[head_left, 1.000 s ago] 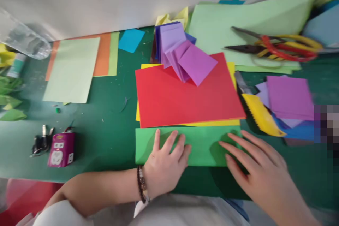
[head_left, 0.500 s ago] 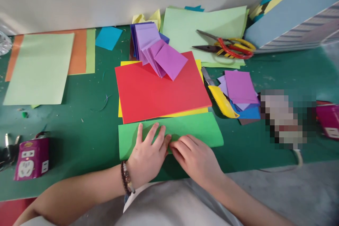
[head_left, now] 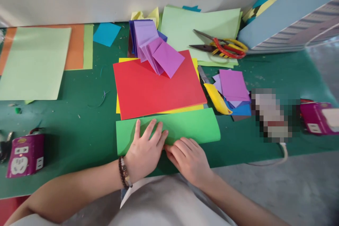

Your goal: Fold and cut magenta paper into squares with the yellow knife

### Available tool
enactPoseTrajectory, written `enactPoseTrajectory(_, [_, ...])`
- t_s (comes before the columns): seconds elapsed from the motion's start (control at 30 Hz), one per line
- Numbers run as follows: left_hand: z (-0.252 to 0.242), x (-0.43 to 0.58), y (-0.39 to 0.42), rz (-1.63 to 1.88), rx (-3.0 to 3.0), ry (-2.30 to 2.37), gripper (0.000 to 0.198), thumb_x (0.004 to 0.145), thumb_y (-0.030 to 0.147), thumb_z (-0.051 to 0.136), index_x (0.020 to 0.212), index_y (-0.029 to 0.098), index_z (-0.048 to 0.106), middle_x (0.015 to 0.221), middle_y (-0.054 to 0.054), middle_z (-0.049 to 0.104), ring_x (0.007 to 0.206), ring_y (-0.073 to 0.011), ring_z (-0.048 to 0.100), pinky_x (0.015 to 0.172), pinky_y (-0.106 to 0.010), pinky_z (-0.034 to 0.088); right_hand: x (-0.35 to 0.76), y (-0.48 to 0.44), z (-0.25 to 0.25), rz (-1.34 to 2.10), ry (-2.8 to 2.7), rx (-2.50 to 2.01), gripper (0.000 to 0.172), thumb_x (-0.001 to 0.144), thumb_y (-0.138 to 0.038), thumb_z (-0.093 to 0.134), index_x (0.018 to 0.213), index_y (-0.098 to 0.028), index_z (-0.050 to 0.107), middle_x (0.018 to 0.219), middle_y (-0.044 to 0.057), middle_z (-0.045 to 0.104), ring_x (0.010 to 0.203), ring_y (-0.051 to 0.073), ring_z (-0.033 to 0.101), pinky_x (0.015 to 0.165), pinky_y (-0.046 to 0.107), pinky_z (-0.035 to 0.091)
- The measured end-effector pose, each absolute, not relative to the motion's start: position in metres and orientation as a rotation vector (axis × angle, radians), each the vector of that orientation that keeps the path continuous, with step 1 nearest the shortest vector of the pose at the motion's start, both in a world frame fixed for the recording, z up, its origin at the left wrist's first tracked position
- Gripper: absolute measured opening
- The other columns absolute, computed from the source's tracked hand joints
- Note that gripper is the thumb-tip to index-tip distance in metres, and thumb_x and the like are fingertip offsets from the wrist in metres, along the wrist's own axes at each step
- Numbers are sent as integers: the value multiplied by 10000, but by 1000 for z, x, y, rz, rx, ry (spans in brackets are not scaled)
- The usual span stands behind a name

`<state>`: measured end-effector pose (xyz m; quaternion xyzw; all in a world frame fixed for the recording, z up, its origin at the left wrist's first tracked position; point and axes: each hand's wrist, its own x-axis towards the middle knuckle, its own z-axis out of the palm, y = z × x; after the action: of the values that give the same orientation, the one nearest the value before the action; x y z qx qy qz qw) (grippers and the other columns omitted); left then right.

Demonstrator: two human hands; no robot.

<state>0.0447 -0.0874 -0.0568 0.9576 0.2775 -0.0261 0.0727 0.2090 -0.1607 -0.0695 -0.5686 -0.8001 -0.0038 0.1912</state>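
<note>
A bright green sheet (head_left: 193, 123), folded over lengthwise, lies at the front of the table, its right end curving up. My left hand (head_left: 147, 146) rests flat on its left half with the fingers spread. Close beside it, my right hand (head_left: 188, 159) pinches the sheet's near edge around the middle, fingers closed; the fingertips are partly hidden. Just beyond the green sheet lie a red sheet (head_left: 156, 91) and a yellow sheet (head_left: 118, 104) beneath it. Folded purple papers (head_left: 169, 58) fan out over the red sheet.
Right of the red sheet are a yellow cutter (head_left: 217, 100) and purple squares (head_left: 234, 84). Scissors (head_left: 225, 47) lie on pale green sheets (head_left: 180, 24). A blue box (head_left: 286, 17) stands back right. Purple power sockets (head_left: 25, 157) sit at the left and right; pale sheets (head_left: 37, 63) lie left.
The view has shifted slightly. My right hand has moved a little down along the green sheet's near edge, and my left hand stays spread on it.
</note>
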Motion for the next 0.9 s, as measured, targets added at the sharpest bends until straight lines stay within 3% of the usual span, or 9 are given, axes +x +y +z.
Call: enactPoseTrajectory(0.9, [-62, 44, -89, 16, 2851, 794, 449, 962, 231, 366, 1389, 161, 488, 1458, -135, 461, 1372, -347, 330, 1053, -713, 288, 217, -163, -58, -5, -2301, -1875, 225, 852, -107, 510, 649, -205, 507, 629, 5, 487, 655, 167, 451, 629, 307, 327])
